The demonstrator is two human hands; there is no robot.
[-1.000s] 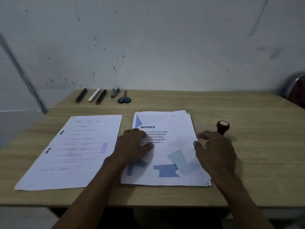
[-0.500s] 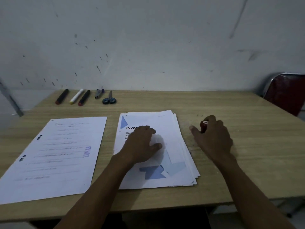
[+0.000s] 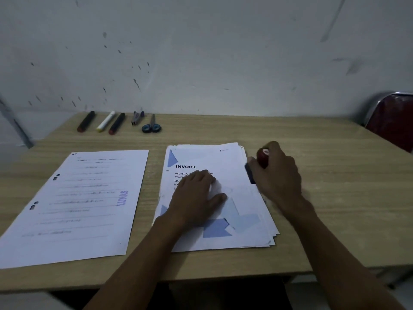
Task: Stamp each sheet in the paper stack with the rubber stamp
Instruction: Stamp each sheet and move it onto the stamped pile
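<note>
stamped sheet [image 3: 73, 204] L of stack [image 3: 245, 211]

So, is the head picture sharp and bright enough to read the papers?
Head view: dim and bluish overall. "INVOICE" on the paper stack is legible, the small lines below barely. The loose sheet is smeared; only its "LUNAS" stamp mark reads. The right hand gripping the rubber stamp is motion-blurred; the table edges bow from the wide lens.
</note>
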